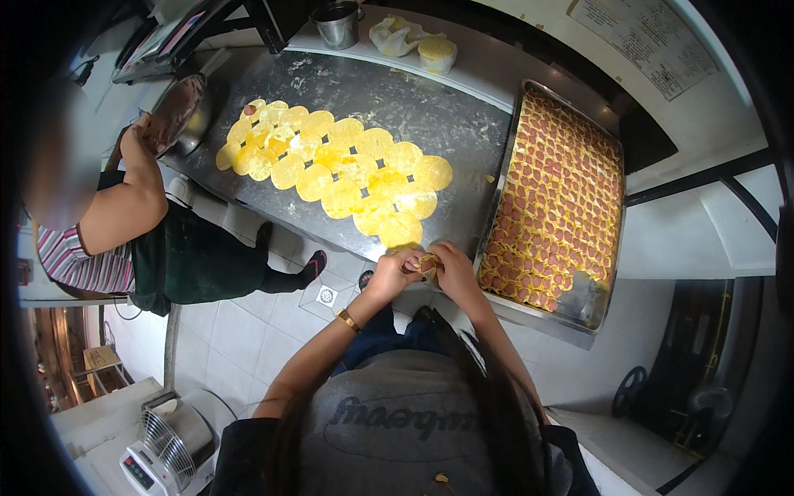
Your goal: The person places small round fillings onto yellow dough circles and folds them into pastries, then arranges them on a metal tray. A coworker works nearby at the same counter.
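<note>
Your left hand (395, 273) and right hand (453, 266) meet at the near edge of the steel worktable (430, 107), and between them you pinch a small filled dough wrapper (428, 264); both sets of fingers are closed on it, the thumbs pressing its folded edge (how far it is sealed cannot be told at this size). A gold bracelet (348, 320) sits on your left wrist.

Just to your right lies a large rectangular metal tray (589, 307), packed in close rows with finished pieces (558, 198), yellow dough around pinkish-red filling. They cover nearly the whole tray; only its near corner shows bare metal.

On the floured tabletop ahead of you, round yellow wrappers (347, 165) are spread flat in an overlapping band that runs from the far left almost down to your hands.

At the left end of the table another person's hand (136, 140) rests at a round metal bowl (186, 120), tilted, with a dark reddish filling inside. On the back ledge stand a steel pot (337, 23) (contents hidden) and a crumpled plastic bag (395, 35) beside a small lidded tub (437, 54) topped in yellow.
</note>
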Demonstrator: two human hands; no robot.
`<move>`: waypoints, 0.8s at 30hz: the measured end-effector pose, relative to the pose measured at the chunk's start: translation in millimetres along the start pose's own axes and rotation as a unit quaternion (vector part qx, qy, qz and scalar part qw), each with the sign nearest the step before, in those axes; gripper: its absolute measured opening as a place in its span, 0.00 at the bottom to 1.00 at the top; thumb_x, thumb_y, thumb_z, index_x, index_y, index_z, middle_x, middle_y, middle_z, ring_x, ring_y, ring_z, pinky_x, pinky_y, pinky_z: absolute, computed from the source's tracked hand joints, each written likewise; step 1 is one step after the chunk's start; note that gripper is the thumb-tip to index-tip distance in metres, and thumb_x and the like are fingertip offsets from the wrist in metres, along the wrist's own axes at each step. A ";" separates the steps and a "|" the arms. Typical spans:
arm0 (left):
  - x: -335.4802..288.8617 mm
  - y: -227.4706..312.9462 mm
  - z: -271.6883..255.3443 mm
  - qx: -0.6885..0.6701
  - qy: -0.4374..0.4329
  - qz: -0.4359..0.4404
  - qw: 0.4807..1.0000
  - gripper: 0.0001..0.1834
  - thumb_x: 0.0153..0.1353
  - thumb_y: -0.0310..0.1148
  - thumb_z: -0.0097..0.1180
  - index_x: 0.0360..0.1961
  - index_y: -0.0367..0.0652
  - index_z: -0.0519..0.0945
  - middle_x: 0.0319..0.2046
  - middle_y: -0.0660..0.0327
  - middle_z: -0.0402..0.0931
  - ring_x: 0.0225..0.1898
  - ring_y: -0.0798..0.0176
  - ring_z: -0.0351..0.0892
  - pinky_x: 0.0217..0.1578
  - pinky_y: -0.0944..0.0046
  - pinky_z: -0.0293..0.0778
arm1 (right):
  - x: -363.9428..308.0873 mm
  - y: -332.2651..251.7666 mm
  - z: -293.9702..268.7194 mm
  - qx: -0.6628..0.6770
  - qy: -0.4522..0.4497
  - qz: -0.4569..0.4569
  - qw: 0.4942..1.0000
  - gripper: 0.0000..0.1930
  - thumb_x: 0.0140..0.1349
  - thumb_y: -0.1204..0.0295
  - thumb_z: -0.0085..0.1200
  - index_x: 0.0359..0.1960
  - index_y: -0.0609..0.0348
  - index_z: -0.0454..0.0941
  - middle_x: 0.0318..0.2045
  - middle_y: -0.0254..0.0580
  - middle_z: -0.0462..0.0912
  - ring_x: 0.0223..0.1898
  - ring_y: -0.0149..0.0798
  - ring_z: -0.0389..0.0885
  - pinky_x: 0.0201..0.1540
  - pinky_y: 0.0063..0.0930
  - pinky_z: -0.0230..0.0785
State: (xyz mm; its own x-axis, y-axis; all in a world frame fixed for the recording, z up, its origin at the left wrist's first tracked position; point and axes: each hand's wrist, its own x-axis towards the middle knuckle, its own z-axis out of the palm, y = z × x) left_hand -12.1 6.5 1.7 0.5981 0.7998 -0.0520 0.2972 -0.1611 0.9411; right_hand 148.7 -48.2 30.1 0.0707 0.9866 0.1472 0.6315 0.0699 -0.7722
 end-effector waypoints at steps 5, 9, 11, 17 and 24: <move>3.0 1.6 3.9 0.047 0.036 0.026 0.998 0.16 0.45 0.23 0.68 0.37 0.37 0.78 0.27 0.57 0.79 0.30 0.66 0.82 0.33 0.70 0.77 | -0.8 -1.1 4.5 -0.030 -0.015 0.040 0.999 0.10 0.47 0.83 0.51 0.33 0.63 0.76 0.33 0.48 0.75 0.40 0.53 0.74 0.43 0.40 0.67; 5.1 8.1 1.5 0.087 0.037 -0.018 0.995 0.15 0.46 0.28 0.69 0.34 0.38 0.78 0.24 0.56 0.78 0.27 0.65 0.81 0.30 0.67 0.76 | 5.0 -4.1 5.8 -0.032 0.004 0.008 0.999 0.10 0.46 0.83 0.52 0.33 0.62 0.76 0.33 0.47 0.75 0.41 0.52 0.74 0.43 0.41 0.67; 5.1 8.1 0.2 0.074 0.031 -0.022 0.997 0.15 0.46 0.29 0.69 0.34 0.38 0.77 0.23 0.56 0.78 0.26 0.65 0.81 0.29 0.67 0.76 | 1.7 -3.1 9.4 -0.045 0.040 0.020 0.998 0.11 0.46 0.83 0.52 0.33 0.61 0.76 0.35 0.45 0.76 0.41 0.52 0.75 0.44 0.41 0.67; 3.8 14.9 -2.8 0.108 0.005 -0.023 0.994 0.16 0.46 0.28 0.69 0.36 0.38 0.77 0.24 0.55 0.78 0.26 0.62 0.81 0.30 0.66 0.76 | 0.6 1.0 5.9 0.023 -0.007 0.041 0.999 0.14 0.46 0.84 0.51 0.36 0.62 0.77 0.39 0.46 0.77 0.43 0.53 0.74 0.45 0.40 0.67; 3.9 6.6 -5.3 0.138 -0.010 0.025 0.990 0.18 0.45 0.28 0.68 0.38 0.39 0.76 0.27 0.54 0.79 0.28 0.59 0.81 0.31 0.64 0.76 | -5.4 -4.8 10.9 -0.032 0.006 0.060 0.998 0.13 0.46 0.84 0.50 0.36 0.64 0.76 0.38 0.49 0.75 0.43 0.54 0.74 0.46 0.41 0.67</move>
State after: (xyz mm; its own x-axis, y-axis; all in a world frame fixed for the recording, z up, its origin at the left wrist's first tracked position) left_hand -11.8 11.6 9.5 0.6311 0.7755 -0.0170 0.4572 -0.3541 0.8158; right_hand 136.9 -52.2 26.2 0.1572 0.9855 0.0636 0.6655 -0.0581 -0.7441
